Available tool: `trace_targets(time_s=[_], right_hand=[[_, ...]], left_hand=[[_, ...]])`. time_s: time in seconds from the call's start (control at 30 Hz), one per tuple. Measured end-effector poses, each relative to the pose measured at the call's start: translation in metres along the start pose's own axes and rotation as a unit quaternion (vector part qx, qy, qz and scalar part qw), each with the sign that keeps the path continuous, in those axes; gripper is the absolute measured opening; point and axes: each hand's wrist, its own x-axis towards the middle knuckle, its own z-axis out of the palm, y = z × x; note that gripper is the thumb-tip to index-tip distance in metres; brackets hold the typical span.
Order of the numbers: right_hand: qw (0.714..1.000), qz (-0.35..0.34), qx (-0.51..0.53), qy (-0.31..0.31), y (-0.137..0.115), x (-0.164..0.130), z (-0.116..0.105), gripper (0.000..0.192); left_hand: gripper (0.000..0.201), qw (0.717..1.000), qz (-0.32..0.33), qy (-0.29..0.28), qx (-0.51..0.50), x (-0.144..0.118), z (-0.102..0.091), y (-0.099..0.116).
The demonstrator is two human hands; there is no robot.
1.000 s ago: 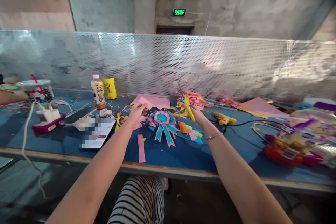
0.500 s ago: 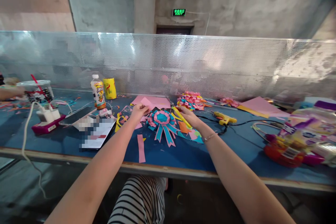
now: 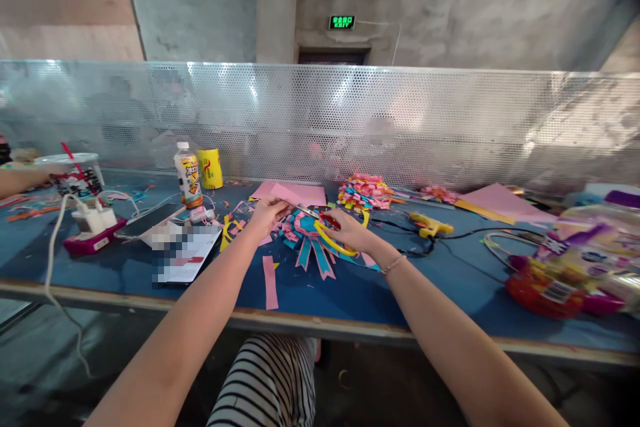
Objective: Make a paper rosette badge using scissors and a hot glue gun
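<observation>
My right hand [image 3: 350,232] grips yellow-handled scissors [image 3: 325,227], blades pointing left toward a small pink paper piece [image 3: 283,197] pinched in my left hand [image 3: 264,215]. Both hands hover over a blue and pink paper rosette [image 3: 311,240] with ribbon tails, lying on the blue table [image 3: 350,293]. A loose pink paper strip [image 3: 269,282] lies near the table's front edge, below my left hand.
Pink paper sheets [image 3: 295,193] and a pile of folded paper flowers [image 3: 364,192] lie behind the rosette. A yellow glue gun [image 3: 430,225] with cord is to the right. A drink bottle [image 3: 187,175], yellow can [image 3: 210,169], phone [image 3: 145,220] and charger [image 3: 93,230] are left. Another person's arm [image 3: 20,177] shows far left.
My right hand has swung the scissors down from upright and moved left, bringing the blades to the pink piece in my left hand. My left hand stayed nearly still.
</observation>
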Motion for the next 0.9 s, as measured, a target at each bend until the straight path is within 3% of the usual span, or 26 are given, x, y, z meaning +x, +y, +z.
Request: trace_targets(time_s=[0.53,0.9], right_hand=[[0.999,0.005,0.045,-0.008,0.006,0.001,0.001,0.047],[0.998,0.016,0.053,-0.016,-0.008,0.001,-0.007,0.036]], left_hand=[[0.011,0.999,-0.028,-0.005,0.024,-0.008,0.01,0.006],[0.014,1.0,-0.027,-0.004,0.007,-0.007,0.008,0.006]])
